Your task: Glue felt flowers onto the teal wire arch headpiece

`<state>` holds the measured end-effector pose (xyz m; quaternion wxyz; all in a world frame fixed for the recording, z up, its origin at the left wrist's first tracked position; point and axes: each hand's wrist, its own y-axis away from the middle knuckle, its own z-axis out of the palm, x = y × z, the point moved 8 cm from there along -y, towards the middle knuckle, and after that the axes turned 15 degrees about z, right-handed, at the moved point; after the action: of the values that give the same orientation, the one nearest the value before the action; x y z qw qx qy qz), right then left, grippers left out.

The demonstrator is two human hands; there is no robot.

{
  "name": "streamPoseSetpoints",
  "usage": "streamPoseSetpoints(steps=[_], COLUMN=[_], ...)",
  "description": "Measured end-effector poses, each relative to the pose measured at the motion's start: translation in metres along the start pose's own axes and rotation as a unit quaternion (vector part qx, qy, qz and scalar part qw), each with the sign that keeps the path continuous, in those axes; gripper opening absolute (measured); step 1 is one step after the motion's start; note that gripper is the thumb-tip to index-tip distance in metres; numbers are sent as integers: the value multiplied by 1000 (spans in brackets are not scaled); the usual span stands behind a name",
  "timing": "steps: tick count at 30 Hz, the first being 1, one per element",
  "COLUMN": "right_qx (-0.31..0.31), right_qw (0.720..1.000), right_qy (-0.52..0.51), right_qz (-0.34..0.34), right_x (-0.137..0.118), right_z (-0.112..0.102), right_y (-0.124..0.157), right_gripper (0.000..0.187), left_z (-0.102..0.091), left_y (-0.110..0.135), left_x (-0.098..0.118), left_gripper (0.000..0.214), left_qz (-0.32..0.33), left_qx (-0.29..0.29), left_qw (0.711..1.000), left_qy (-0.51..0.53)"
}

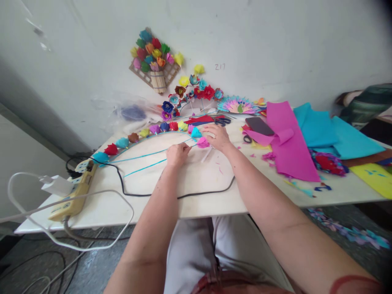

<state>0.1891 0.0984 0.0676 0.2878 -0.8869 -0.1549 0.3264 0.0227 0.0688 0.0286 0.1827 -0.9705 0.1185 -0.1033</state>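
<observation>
My left hand (pixel 178 155) is closed in a pinch on the blue-wrapped stem (pixel 194 145) of a pink paper flower (pixel 202 142). My right hand (pixel 218 136) curves around the right side of that flower, thumb against its edge. Its fingertips lie beside a teal paper flower (pixel 196 132), at the end of an arched garland (pixel 134 137) of colourful paper flowers. Two blue-wrapped strands, one a long blue strand (pixel 143 155), stretch left across the white table (pixel 199 175). Exactly how the right fingers grip is partly hidden.
A yellow power strip (pixel 73 194) with a white charger (pixel 58 185) and loose cables stands at left. Black scissors (pixel 222 121), a phone (pixel 259 126), magenta crepe paper (pixel 290 143) and blue paper (pixel 318 126) lie rightward. Paper flowers (pixel 202 92) stand along the wall.
</observation>
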Motion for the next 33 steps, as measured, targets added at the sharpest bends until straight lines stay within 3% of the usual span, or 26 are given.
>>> streamPoseSetpoints(steps=[5,17,33], right_qx=[-31,-68,-72], right_qw=[998,993,989], right_qy=[36,83,107], right_qz=[-31,-57,-79], right_x=[-2,-9,-18], right_z=[8,15,12], right_y=[2,7,12], right_gripper=[24,27,20], left_z=[-6,-10,-10], left_y=[2,3,3], left_x=[-1,3,3], left_gripper=[31,31,32], left_qz=[-7,-15,-2], left_qx=[28,34,38], left_qw=[1000,999,999], left_qy=[10,14,5])
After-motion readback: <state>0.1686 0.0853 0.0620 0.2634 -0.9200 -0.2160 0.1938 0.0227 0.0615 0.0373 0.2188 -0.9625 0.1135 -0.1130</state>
